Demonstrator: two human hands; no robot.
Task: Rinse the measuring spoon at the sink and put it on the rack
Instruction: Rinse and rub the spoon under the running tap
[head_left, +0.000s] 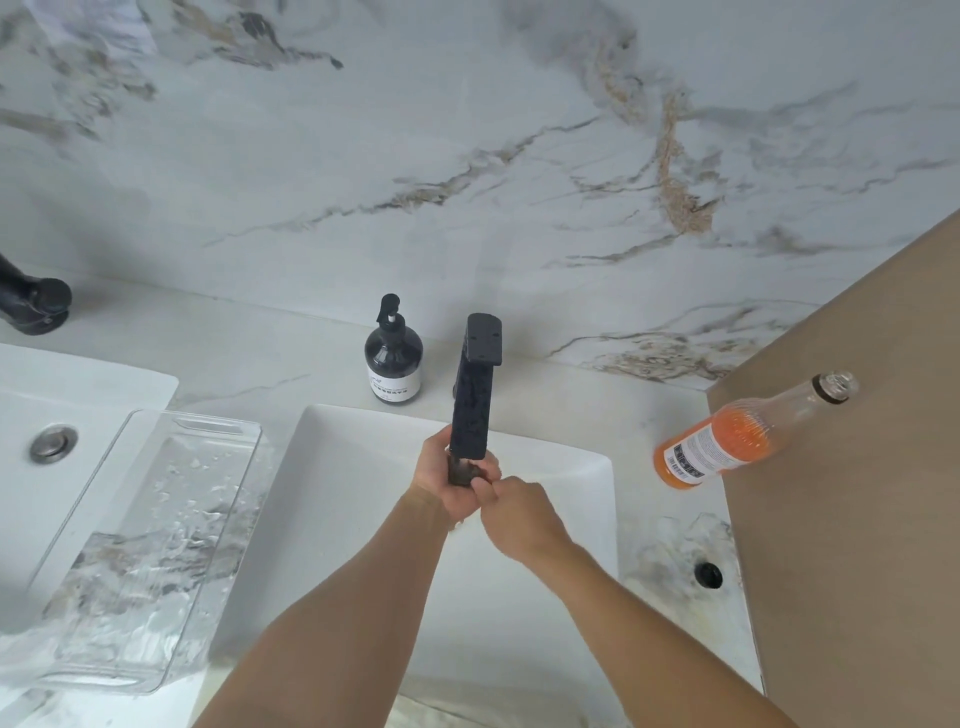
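Observation:
Over the white sink (545, 519), both hands meet right under the spout of the black faucet (474, 395). My left hand (447, 478) is closed around a small dark measuring spoon (464, 474), of which only a brown-black part shows between the fingers. My right hand (519, 512) has its fingertips pinched on the same spoon from the right. The clear plastic rack (150, 551) lies on the counter to the left of the sink, wet with drops. Running water cannot be made out.
A dark soap pump bottle (393, 358) stands behind the sink, left of the faucet. A glass bottle of orange drink (737, 439) sits at the right against a beige panel (857, 493). A second sink (52, 441) and black faucet (31, 304) are at the far left.

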